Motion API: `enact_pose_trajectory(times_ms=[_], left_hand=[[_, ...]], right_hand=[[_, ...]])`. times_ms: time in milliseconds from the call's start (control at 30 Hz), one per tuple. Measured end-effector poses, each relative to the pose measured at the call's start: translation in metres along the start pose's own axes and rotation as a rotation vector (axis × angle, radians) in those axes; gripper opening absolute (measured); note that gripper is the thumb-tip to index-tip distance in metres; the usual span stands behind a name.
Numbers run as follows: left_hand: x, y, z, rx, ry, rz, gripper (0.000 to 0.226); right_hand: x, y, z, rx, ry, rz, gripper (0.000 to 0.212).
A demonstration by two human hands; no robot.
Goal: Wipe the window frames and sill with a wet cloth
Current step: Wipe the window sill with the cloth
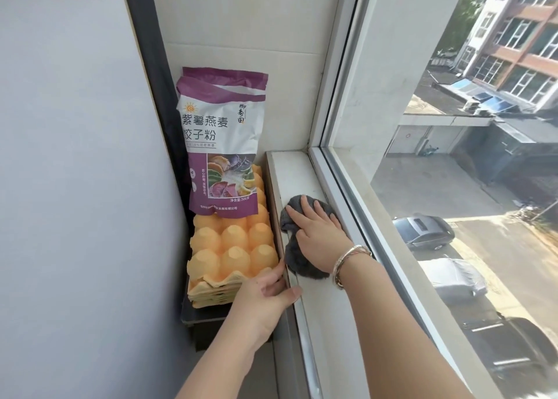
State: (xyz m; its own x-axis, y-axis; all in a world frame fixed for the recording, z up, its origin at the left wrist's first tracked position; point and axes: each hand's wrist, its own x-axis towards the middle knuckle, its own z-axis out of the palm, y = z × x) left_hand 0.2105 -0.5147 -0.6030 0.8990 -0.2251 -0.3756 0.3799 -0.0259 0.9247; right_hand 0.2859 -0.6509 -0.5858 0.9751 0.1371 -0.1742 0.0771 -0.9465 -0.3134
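A dark grey cloth (290,256) lies on the white window sill (297,175), close to its far end. My right hand (317,232) presses flat on the cloth with the fingers spread and straight, fingertips pointing toward the far corner. A bracelet circles that wrist. My left hand (265,299) holds the sill's inner edge, thumb on top and fingers curled round the side. The white window frame (338,184) runs along the right of the sill, beside the glass.
A stack of orange egg trays (232,247) sits left of the sill on a dark stand. A purple and white flour bag (220,139) leans upright behind it against the tiled wall. A pale grey panel (75,187) fills the left.
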Motion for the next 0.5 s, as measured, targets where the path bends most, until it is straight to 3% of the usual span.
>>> enact_pose_trajectory(times_ms=[200,500], left_hand=[[0.005,-0.002,-0.009,0.012,-0.061,-0.019,0.054],[0.013,-0.001,-0.013,-0.017,-0.016,-0.075,0.056]], right_hand=[[0.076,0.002,-0.012,-0.059,0.003,0.025,0.057],[0.144,0.007,-0.031,-0.115,0.007,0.006,0.056]])
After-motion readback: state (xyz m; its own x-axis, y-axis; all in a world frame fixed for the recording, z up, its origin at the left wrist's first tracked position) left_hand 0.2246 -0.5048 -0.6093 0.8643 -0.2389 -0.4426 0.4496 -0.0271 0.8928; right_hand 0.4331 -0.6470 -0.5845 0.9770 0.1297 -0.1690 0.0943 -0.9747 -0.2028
